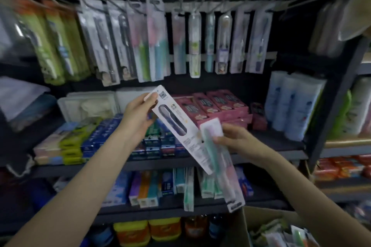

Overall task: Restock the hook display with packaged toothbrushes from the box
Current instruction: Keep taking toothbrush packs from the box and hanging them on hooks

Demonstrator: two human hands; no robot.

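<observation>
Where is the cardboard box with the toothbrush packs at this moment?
In the head view the cardboard box sits at the bottom right, open, below the right hand and in front of the lowest shelves.

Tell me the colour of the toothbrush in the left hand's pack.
Dark grey toothbrush, on a white pack; head view.

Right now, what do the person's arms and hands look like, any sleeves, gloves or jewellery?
Both forearms are bare right up to the picture's bottom edge: no sleeves show. The left hand and right hand wear no gloves. No watch, bracelet or ring is visible. The left thumbnail looks pale; the blur hides finer detail.
</observation>
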